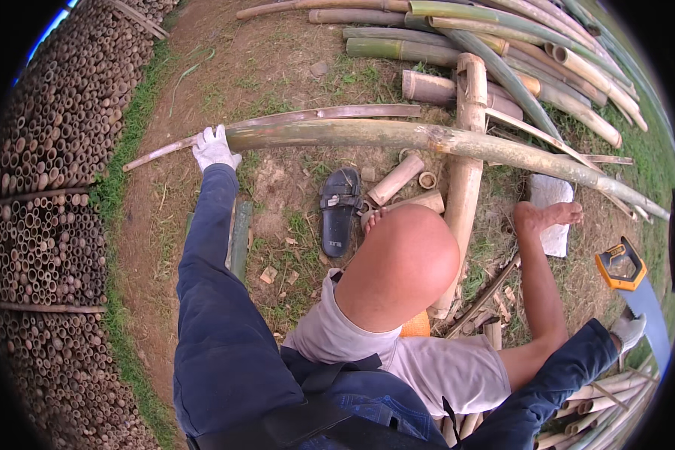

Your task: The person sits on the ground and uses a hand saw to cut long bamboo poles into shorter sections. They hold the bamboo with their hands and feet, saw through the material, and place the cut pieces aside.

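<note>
My left hand point(216, 148), in a white glove, is closed on the left end of a long greenish bamboo pole point(337, 133). That pole lies across a thicker upright-running bamboo post point(469, 150) and reaches far right. A thin split bamboo strip point(330, 113) runs just behind it, passing by my left hand. At the right edge, my gloved right hand point(628, 331) is against the blade of a handsaw point(649, 319), fingers closed at its edge. The saw's orange and black handle points up and away; part of my grip is hidden.
Many bamboo poles point(405, 49) are heaped at the far right. Stacked cut bamboo point(45, 247) lines the left side. A black sandal point(339, 214) and short bamboo offcuts point(396, 180) lie before my bent knee. My bare right foot rests by a white block point(553, 240). More bamboo lies lower right.
</note>
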A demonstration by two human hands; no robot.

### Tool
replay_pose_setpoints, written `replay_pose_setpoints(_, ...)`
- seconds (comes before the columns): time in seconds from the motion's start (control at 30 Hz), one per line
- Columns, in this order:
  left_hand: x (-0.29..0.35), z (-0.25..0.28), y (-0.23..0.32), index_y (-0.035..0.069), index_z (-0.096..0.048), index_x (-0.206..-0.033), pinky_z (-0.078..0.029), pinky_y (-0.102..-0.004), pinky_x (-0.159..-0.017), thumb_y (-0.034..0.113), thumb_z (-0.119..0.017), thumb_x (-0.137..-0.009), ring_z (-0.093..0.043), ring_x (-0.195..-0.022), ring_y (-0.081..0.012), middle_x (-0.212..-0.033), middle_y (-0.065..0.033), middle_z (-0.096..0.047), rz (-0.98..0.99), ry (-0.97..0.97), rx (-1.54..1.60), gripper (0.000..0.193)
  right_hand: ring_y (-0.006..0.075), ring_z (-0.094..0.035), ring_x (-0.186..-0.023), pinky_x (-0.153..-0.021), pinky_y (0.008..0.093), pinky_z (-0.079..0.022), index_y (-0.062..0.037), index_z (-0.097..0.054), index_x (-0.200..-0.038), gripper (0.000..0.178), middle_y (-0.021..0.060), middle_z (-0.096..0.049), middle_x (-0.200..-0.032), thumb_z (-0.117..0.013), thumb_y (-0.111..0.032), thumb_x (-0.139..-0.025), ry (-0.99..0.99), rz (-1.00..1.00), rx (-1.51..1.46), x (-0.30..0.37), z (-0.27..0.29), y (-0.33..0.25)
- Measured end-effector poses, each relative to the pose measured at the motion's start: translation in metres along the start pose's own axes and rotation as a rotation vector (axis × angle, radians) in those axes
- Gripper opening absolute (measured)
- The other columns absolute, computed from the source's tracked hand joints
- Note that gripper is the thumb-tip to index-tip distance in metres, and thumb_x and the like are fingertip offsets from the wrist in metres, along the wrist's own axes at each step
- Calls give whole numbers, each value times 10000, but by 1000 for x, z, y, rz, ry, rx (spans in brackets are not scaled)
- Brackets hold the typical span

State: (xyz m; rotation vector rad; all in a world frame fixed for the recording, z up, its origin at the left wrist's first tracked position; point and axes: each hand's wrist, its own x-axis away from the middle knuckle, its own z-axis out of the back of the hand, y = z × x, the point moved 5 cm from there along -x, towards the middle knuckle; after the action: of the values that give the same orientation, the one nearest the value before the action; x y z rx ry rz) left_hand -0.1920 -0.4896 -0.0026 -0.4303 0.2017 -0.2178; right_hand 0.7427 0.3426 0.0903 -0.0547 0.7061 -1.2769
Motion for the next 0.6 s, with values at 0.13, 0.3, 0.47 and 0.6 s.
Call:
replay_pose_setpoints(0.13, 50, 31, 46, 128, -530, -1639, -339, -602, -1314, 552, -960, -764, -405, -1595, -429, -1693, -185, -481, -296, 60, 416, 1063, 302, -686, -1336, -1206, 446, -567, 130, -620, -1423, 377, 218, -706, -1440, -480, -110, -1168, -28, -97, -470, -29, -16, 71)
replay_pose_setpoints(0.3, 124, 89, 223, 154, -544, -1628, -258, -611, -1361, 539, -935, -786, -401, -1610, -406, -1683, -169, -495, -757, 260, 647, 1005, 338, -679, -1345, -1221, 482, -556, 153, -609, -1442, 403, 246, -702, -1449, -462, -110, -1173, 41, -133, -865, -19, -24, 42)
replay_pose_setpoints(0.47, 134, 162, 363, 173, -552, -1618, -314, -640, -1310, 513, -940, -780, -439, -1538, -420, -1580, -171, -543, -922, 306, 710, 984, 362, -687, -1331, -1207, 498, -566, 172, -606, -1454, 427, 268, -703, -1454, -465, -120, -1175, 144, -331, -962, -11, -13, -15)
replay_pose_setpoints(0.6, 127, 188, 441, 169, -512, -1650, -454, -567, -1186, 425, -927, -835, -597, -1387, -380, -1443, -160, -636, -982, 109, 673, 950, 320, -712, -1286, -1167, 455, -593, 167, -620, -1435, 402, 255, -724, -1427, -465, -91, -1169, 157, -453, -1322, -11, -7, -20)
